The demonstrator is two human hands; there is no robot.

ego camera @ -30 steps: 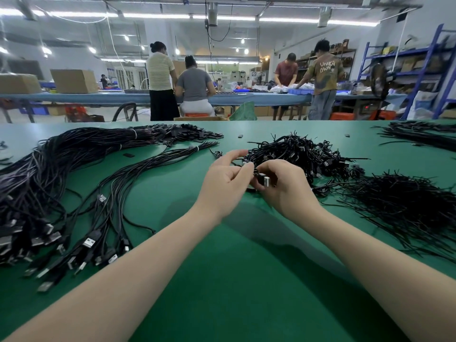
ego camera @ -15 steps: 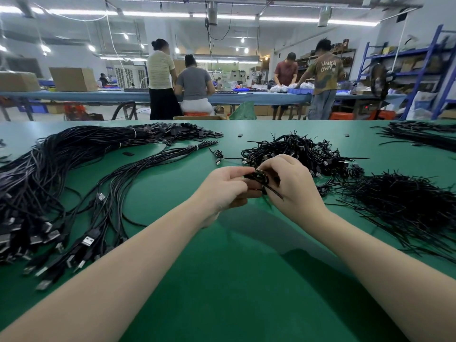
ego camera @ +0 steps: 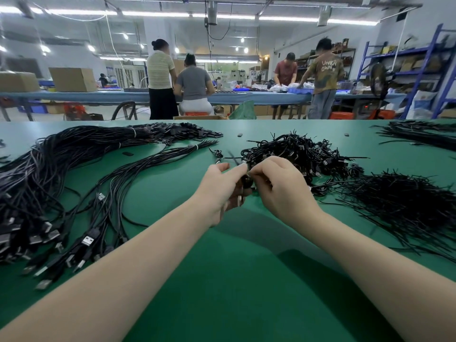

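My left hand (ego camera: 220, 191) and my right hand (ego camera: 281, 188) meet over the middle of the green table (ego camera: 234, 280). Between them is a small coiled black cable (ego camera: 246, 181), mostly hidden by the fingers. Both hands pinch it, and a thin black tie end (ego camera: 234, 157) sticks up past my left fingertips. Just behind the hands lies a heap of coiled black cables (ego camera: 298, 154).
Long bundles of black USB cables (ego camera: 49, 193) cover the table's left side, plugs toward me. A pile of thin black ties (ego camera: 404, 206) lies at the right, and more cables (ego camera: 424, 134) at the far right. Several people work at a blue table (ego camera: 111, 96) beyond.
Both hands stayed together over the same spot and reworked their grip on the small coil. A tie end now sticks up past my left fingers.
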